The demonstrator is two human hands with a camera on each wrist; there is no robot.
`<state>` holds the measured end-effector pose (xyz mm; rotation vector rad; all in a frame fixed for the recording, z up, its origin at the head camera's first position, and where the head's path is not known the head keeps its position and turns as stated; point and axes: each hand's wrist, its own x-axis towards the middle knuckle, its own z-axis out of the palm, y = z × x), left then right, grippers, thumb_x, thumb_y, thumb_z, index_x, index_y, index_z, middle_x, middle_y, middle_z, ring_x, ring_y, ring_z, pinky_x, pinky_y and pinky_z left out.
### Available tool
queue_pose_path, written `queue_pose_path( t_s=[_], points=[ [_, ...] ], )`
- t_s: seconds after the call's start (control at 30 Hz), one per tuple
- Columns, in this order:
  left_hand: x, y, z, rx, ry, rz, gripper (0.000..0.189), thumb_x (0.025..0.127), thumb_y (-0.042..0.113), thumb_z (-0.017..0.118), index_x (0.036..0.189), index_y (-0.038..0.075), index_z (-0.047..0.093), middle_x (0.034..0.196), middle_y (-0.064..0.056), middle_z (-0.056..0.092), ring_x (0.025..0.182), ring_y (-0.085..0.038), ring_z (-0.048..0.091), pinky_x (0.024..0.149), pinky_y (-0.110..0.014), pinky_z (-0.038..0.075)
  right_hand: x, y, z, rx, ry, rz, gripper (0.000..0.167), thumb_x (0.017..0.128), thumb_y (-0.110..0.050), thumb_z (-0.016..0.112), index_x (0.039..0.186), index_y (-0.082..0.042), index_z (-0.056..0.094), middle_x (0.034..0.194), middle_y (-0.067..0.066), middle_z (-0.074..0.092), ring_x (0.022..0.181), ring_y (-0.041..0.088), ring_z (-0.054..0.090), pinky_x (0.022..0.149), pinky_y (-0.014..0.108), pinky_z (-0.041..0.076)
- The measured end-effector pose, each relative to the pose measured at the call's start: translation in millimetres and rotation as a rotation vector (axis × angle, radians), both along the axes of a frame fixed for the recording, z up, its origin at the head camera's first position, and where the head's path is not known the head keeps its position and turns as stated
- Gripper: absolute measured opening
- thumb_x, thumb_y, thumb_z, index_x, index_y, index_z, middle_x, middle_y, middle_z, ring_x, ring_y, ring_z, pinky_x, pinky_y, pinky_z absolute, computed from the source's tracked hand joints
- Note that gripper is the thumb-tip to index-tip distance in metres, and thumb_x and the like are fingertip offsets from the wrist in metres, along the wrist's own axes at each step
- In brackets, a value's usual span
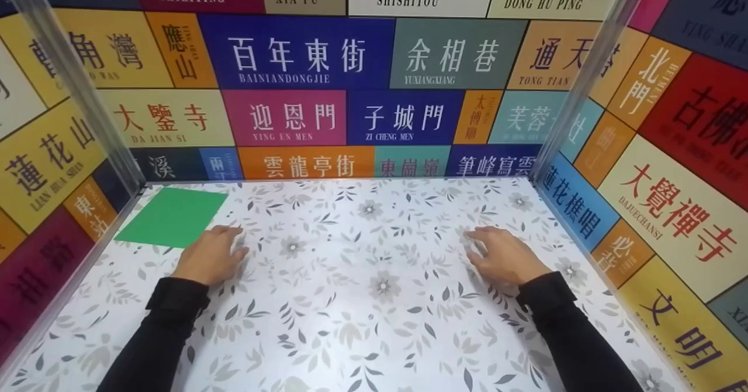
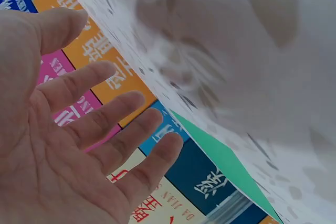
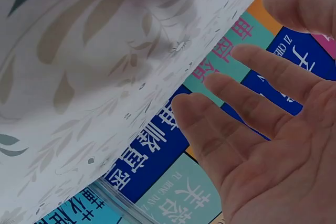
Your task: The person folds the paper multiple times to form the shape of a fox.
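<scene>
A flat green square sheet (image 1: 172, 217) lies at the far left corner of the floral-patterned table. My left hand (image 1: 210, 256) is just right of the sheet's near corner and overlaps its edge in the head view. In the left wrist view the left hand (image 2: 100, 124) has its fingers spread and slightly bent, with nothing in the palm. Over the right side of the table is my right hand (image 1: 505, 256), fingers loosely extended. The right wrist view shows the right hand (image 3: 268, 135) with a bare palm and relaxed fingers.
White table (image 1: 350, 333) with grey leaves and flowers. Colourful sign-printed panels stand at the back (image 1: 304, 53), left (image 1: 47, 152) and right (image 1: 666, 205). Clear corner strips (image 1: 575, 88) join the panels.
</scene>
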<state>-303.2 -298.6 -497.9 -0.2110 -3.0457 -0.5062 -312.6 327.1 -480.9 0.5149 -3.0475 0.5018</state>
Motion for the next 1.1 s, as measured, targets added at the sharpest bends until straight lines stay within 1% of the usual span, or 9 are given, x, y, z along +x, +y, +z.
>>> queue_pose_path(
  t_s=[0.17, 0.37, 0.6, 0.73, 0.93, 1.0, 1.1],
  points=[
    [-6.8, -16.0, 0.4, 0.004, -0.003, 0.020, 0.059, 0.115, 0.032, 0.067, 0.161, -0.004, 0.062, 0.161, -0.041, 0.061, 0.151, -0.066, 0.057, 0.121, -0.081, 0.051, 2.1, -1.2, 3.6, -0.035, 0.003, 0.002, 0.052, 0.114, -0.025, 0.069, 0.161, -0.004, 0.066, 0.163, 0.026, 0.069, 0.158, 0.053, 0.059, 0.135, 0.074, 0.042],
    [-11.7, -33.9, -0.2, 0.012, -0.022, 0.058, 0.059, 0.114, 0.032, 0.066, 0.160, -0.006, 0.062, 0.162, -0.044, 0.058, 0.152, -0.068, 0.054, 0.122, -0.083, 0.050, 3.2, -2.9, 6.3, -0.042, 0.007, 0.006, 0.050, 0.114, -0.025, 0.070, 0.159, -0.003, 0.068, 0.161, 0.025, 0.071, 0.157, 0.053, 0.061, 0.134, 0.074, 0.044],
    [-18.2, -58.4, -2.6, -0.003, -0.028, 0.070, 0.058, 0.113, 0.029, 0.064, 0.155, -0.011, 0.062, 0.156, -0.046, 0.060, 0.146, -0.070, 0.058, 0.117, -0.084, 0.052, 2.8, -5.4, 5.3, -0.061, 0.005, 0.015, 0.047, 0.114, -0.024, 0.071, 0.154, 0.000, 0.071, 0.156, 0.025, 0.075, 0.153, 0.051, 0.065, 0.133, 0.072, 0.047],
    [-22.9, -73.2, -5.8, -0.005, -0.033, 0.093, 0.058, 0.114, 0.029, 0.061, 0.154, -0.013, 0.061, 0.156, -0.048, 0.059, 0.144, -0.071, 0.056, 0.117, -0.085, 0.051, 4.2, -5.1, 6.0, -0.064, 0.009, 0.013, 0.045, 0.114, -0.023, 0.071, 0.153, 0.000, 0.072, 0.154, 0.025, 0.075, 0.152, 0.051, 0.066, 0.132, 0.072, 0.048],
    [-24.9, -92.9, -13.9, 0.003, -0.063, 0.145, 0.065, 0.114, 0.032, 0.057, 0.161, -0.014, 0.053, 0.162, -0.051, 0.048, 0.147, -0.075, 0.049, 0.119, -0.089, 0.046, 5.7, -4.9, 6.1, -0.063, 0.000, 0.021, 0.044, 0.113, -0.022, 0.072, 0.151, 0.000, 0.073, 0.154, 0.026, 0.075, 0.149, 0.052, 0.068, 0.129, 0.072, 0.051],
    [-25.9, -97.7, -15.1, 0.008, -0.074, 0.151, 0.067, 0.115, 0.032, 0.058, 0.162, -0.014, 0.051, 0.163, -0.051, 0.047, 0.148, -0.075, 0.048, 0.119, -0.089, 0.045, 6.2, -5.0, 6.4, -0.065, -0.001, 0.020, 0.044, 0.113, -0.022, 0.072, 0.151, 0.000, 0.073, 0.154, 0.026, 0.075, 0.149, 0.051, 0.068, 0.129, 0.072, 0.051],
    [-26.3, -102.9, -16.0, 0.008, -0.084, 0.156, 0.067, 0.115, 0.032, 0.060, 0.163, -0.014, 0.051, 0.163, -0.049, 0.050, 0.150, -0.073, 0.048, 0.120, -0.089, 0.046, 6.4, -6.4, 6.3, -0.063, 0.018, 0.031, 0.043, 0.112, -0.021, 0.073, 0.150, 0.001, 0.073, 0.152, 0.026, 0.076, 0.148, 0.052, 0.069, 0.129, 0.072, 0.051]
  ],
)
